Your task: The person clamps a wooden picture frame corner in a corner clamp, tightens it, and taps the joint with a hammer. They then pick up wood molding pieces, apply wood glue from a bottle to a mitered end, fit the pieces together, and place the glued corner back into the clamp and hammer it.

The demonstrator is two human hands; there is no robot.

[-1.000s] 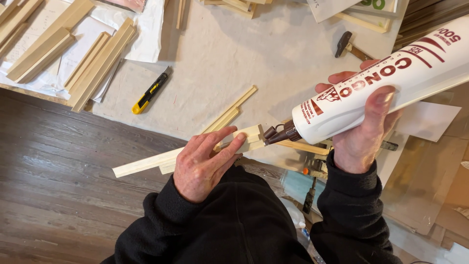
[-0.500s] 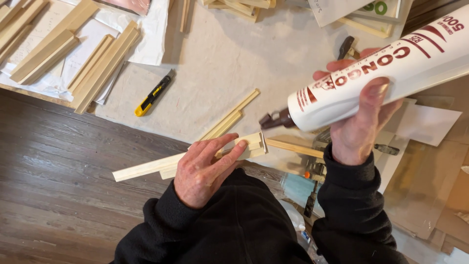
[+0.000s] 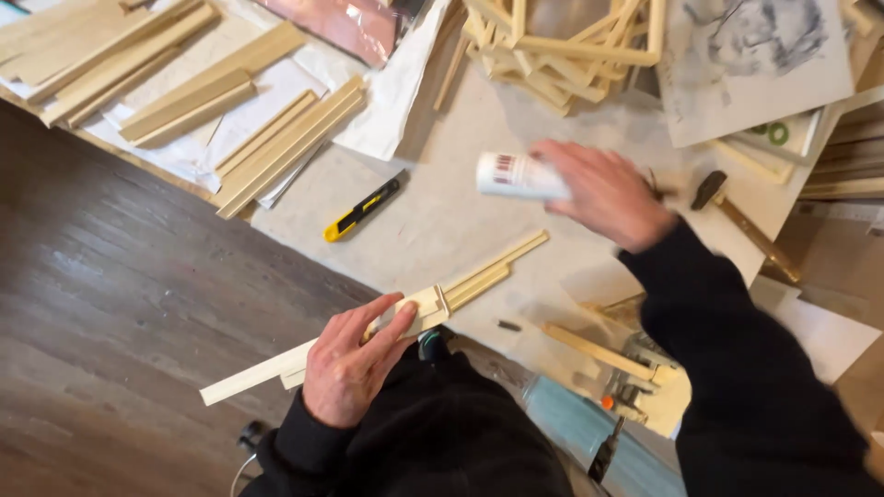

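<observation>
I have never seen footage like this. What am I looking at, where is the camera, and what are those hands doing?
There is no machine here: a person wears a camera on the head, so you look down at their own two hands. The left hand holds a long pale wooden strip against their lap. The right hand, blurred, grips a white tube over the work surface, which is covered in light cloth or paper. On it lie a yellow and black utility knife, bundles of wooden strips, a stack of wooden frames, a sketch on paper and a hammer.
</observation>
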